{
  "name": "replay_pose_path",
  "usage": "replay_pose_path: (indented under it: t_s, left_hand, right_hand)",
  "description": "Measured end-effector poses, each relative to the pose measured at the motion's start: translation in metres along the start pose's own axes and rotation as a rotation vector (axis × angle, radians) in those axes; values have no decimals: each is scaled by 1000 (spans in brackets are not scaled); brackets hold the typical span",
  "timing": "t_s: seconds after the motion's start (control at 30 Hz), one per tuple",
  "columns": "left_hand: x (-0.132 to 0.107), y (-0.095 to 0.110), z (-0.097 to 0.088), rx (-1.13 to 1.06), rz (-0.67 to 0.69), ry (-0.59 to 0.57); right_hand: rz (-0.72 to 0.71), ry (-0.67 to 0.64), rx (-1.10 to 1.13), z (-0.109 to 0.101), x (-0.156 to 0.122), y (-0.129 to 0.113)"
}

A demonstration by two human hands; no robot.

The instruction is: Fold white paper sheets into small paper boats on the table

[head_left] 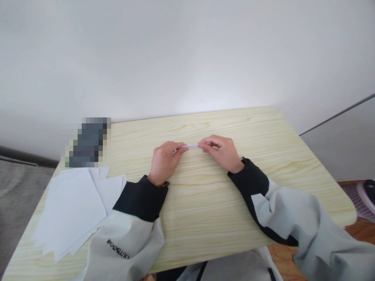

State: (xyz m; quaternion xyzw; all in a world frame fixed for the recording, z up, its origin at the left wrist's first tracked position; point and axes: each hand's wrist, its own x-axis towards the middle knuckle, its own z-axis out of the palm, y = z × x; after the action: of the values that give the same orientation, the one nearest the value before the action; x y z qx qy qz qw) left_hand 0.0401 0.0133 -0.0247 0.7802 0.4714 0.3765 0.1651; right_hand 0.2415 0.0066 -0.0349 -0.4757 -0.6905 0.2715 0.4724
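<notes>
Between my two hands stretches a narrow strip of white paper (193, 146), seen nearly edge-on just above the table. My left hand (166, 159) pinches its left end between thumb and fingers. At the other end my right hand (221, 150) grips it the same way, fingertips closed. Only the short middle stretch of the paper shows; its ends are hidden by my fingers, and I cannot tell whether it is folded.
A fanned pile of white paper sheets (73, 203) lies at the table's left, by my left sleeve. Behind it is a blurred-out dark rectangular object (89, 142). The pale wooden table (199, 218) meets a white wall (187, 58). A pink basket (356, 199) stands beyond the right edge.
</notes>
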Motion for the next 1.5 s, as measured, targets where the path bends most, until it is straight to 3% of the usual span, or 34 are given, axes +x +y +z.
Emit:
replay_pose_path:
  t_s: [0.13, 0.47, 0.67, 1.03, 1.5]
  left_hand:
    - [0, 2, -1, -45, -63, -34]
    - [0, -4, 1, -58, 79, -137]
    - [1, 0, 1, -31, 25, -121]
    - [1, 2, 1, -75, 48, -148]
    - [0, 6, 2, 29, 62, -170]
  right_hand:
    - [-13, 8, -62, -1, 0, 1]
    - [-233, -163, -205, -2, -1, 4]
    - [-273, -191, -224, -2, -1, 1]
    - [-255, -227, -238, -4, -3, -4]
    - [-234, -206, -356, 1, -3, -6]
